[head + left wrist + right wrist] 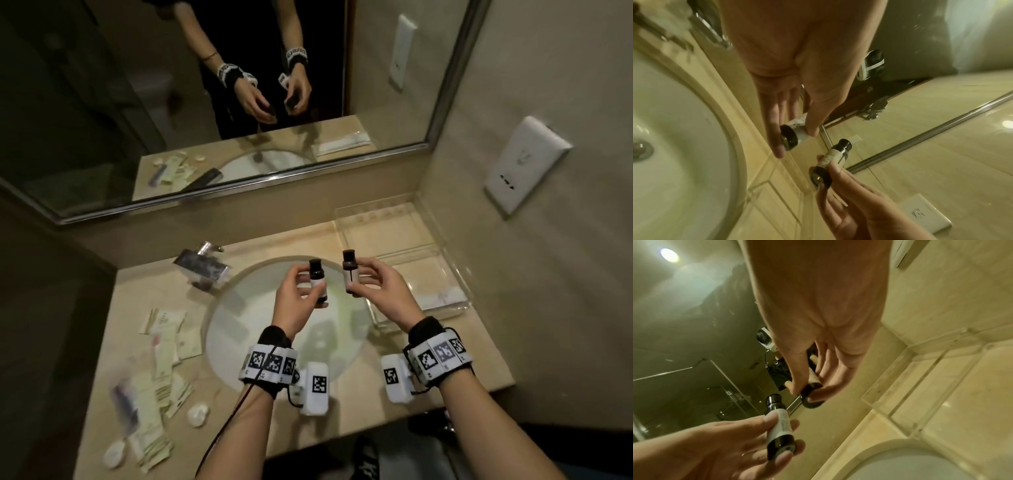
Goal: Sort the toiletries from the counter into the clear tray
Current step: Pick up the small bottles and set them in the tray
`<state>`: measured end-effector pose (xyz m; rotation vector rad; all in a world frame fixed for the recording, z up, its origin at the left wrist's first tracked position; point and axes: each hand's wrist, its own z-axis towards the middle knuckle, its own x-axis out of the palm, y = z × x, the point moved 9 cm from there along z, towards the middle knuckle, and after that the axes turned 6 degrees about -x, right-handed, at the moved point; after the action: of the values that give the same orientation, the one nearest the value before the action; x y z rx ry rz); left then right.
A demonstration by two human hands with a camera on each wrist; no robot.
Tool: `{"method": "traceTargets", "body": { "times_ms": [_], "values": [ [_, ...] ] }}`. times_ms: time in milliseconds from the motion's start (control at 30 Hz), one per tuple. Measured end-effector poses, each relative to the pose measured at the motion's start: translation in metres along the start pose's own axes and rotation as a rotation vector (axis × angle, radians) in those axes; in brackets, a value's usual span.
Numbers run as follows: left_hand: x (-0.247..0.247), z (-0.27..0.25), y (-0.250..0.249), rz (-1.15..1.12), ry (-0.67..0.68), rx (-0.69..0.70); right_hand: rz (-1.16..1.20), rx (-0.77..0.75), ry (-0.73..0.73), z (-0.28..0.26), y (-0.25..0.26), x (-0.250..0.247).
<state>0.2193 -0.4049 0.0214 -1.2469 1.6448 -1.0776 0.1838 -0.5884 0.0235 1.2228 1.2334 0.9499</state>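
Holding left bottle [317, 281], right bottle [350, 271]

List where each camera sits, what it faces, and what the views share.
Head: worn high, looks down at sink, clear tray, both forearms.
Left wrist: looks along left hand at its bottle.
Right wrist: looks along right hand at its bottle.
Shared: all three show both hands and both bottles.

- Bottle [317, 281] in my left hand [291, 305]: dark glossy plastic, matt paper label.
- Tray [404, 219]: clear smooth acrylic.
- Counter [274, 421]: polished beige stone.
- Sink [239, 329]: glossy white ceramic.
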Motion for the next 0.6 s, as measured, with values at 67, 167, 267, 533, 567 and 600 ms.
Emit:
{"method": "traceTargets", "body": {
  "times_ms": [67,167,267,533,567,600],
  "values": [
    [0.026,0.001,0.005,-0.015,0.031,-0.036,-0.034,-0.007,-0.018,-0.006,-0.007,-0.022],
    [0.054,0.002,0.011,-0.028,0.069,-0.074,-0.084,0.018,-0.033,-0.012,-0.021,-0.047],
    [0.072,0.005,0.014,-0.023,0.081,-0.095,-0.078,0.089,-0.039,-0.016,-0.038,-0.065],
    [0.115,0.031,0.032,-0.016,0.173,-0.158,-0.028,0.209,-0.184,-0.015,-0.071,-0.104],
    [0.121,0.035,0.035,-0.014,0.186,-0.172,-0.033,0.220,-0.209,-0.014,-0.075,-0.109],
    [0.126,0.038,0.038,-0.019,0.197,-0.184,-0.032,0.230,-0.228,-0.013,-0.079,-0.113]
  ]
}}
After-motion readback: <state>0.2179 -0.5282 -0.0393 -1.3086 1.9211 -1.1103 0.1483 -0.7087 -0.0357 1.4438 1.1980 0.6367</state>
